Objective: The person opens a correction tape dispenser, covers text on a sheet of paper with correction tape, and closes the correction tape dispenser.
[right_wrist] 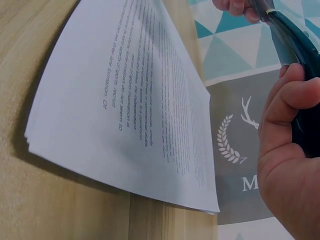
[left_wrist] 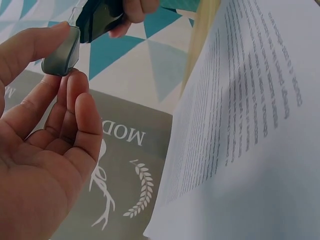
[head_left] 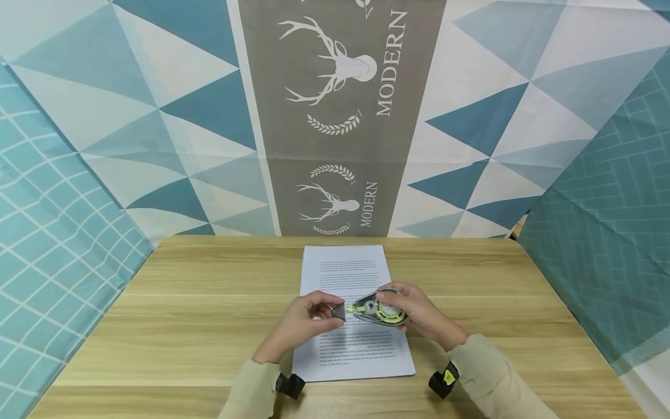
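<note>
Over the printed paper stack (head_left: 356, 355), my right hand (head_left: 419, 308) grips a correction tape dispenser (head_left: 379, 307) with a clear body and yellow-green parts, its tip pointing left. My left hand (head_left: 309, 320) pinches a small dark grey cap (head_left: 339, 312) between thumb and fingers, right at the dispenser's tip. In the left wrist view the cap (left_wrist: 61, 55) sits against the clear nose of the dispenser (left_wrist: 100, 20). The right wrist view shows curled fingers (right_wrist: 295, 95) round the dispenser's dark edge.
The paper lies on a wooden table (head_left: 209, 326), its sheets stacked slightly unevenly. A patterned cloth backdrop (head_left: 335, 116) rises behind the table's far edge, with teal cloths at both sides. Black wrist cameras (head_left: 290, 385) are strapped below the hands.
</note>
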The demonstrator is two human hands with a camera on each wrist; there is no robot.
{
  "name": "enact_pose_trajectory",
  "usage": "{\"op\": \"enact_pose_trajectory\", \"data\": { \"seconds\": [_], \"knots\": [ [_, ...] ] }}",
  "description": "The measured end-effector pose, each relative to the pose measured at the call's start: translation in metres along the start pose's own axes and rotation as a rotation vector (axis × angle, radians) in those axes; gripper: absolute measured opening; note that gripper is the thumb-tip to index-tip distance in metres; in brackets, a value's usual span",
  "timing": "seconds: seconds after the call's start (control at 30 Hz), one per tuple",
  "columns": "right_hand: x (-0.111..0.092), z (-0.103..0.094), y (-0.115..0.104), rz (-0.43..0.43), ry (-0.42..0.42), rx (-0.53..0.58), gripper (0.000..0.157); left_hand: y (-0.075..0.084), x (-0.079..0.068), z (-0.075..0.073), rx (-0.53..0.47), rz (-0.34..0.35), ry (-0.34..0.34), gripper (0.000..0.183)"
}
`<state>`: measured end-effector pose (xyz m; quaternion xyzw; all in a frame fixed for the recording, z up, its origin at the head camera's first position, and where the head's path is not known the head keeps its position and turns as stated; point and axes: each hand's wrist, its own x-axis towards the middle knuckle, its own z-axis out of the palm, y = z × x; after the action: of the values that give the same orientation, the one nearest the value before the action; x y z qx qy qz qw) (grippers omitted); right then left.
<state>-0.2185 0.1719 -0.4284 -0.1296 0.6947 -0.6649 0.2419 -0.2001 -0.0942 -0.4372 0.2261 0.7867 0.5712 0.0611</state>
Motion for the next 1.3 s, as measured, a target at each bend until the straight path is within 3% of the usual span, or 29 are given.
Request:
{"op": "enact_pose_trajectory", "data": {
  "seconds": [0.17,0.4,0.73,1.07,1.3],
  "knots": [
    [0.001,0.003,0.001,-0.004,-0.008,-0.023,0.036,0.001,0.0,0.004,-0.014,0.027,-0.011,0.034],
    [0.002,0.008,0.0,0.002,0.015,-0.051,0.039,0.004,0.0,0.009,-0.005,0.006,-0.011,0.033],
    [0.001,0.013,-0.004,0.016,0.061,-0.118,0.039,0.002,-0.001,0.011,0.001,0.059,0.003,0.032],
    [0.002,0.017,-0.001,0.027,0.083,-0.081,0.041,0.005,-0.003,0.015,0.003,0.011,0.069,0.03],
    [0.001,0.019,0.0,0.014,0.045,-0.045,0.039,0.005,-0.003,0.014,0.002,0.026,0.055,0.03]
  ]
}}
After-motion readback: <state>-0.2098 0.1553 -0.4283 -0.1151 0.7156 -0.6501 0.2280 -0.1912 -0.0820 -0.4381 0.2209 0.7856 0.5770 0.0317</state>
